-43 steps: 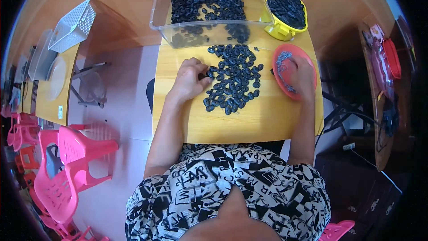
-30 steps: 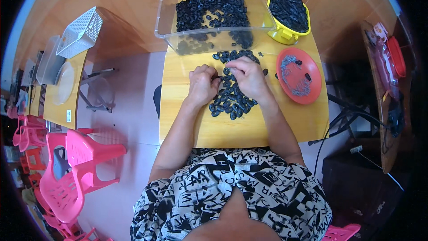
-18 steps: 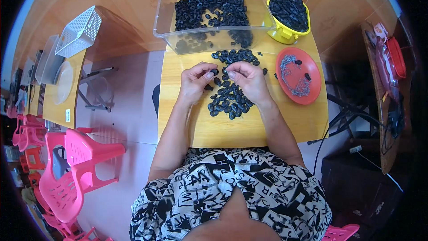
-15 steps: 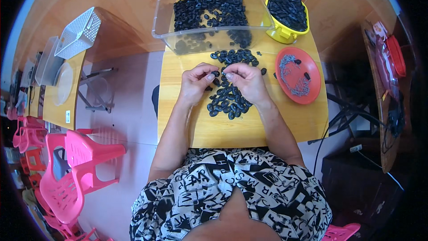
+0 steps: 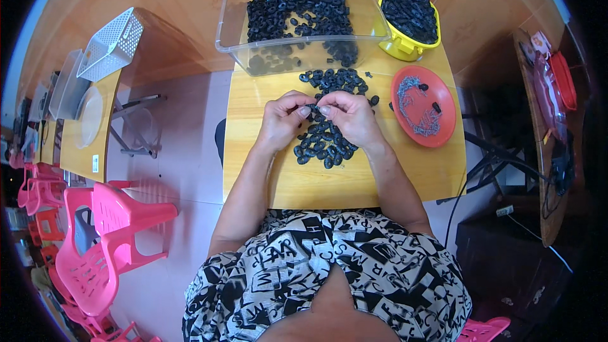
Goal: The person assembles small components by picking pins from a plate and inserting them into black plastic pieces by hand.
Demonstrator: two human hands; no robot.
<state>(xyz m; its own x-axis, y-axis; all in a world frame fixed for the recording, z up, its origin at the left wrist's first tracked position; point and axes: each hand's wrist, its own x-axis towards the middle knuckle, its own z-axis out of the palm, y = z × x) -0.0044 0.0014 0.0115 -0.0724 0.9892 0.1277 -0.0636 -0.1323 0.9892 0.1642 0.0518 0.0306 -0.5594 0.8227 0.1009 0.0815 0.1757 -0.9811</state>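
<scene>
Above the wooden table, my left hand pinches a small black oval plastic part between thumb and fingertips. My right hand meets it, its thumb and forefinger closed at the part; whatever else they grip is too small to make out. Under and between my hands lies a loose pile of similar black parts, and more of them lie just beyond my fingers. To the right, a red plate holds many tiny grey metal pieces and a couple of black parts.
A clear plastic bin with many black parts stands at the table's far side. Beside it a yellow bucket is filled with black pieces. Pink plastic chairs and a side table with a white basket are at left; a wooden shelf stands right.
My hands have drawn closer together, the right fingertips now touching the part in my left. The black part has turned and is more hidden by my fingers.
</scene>
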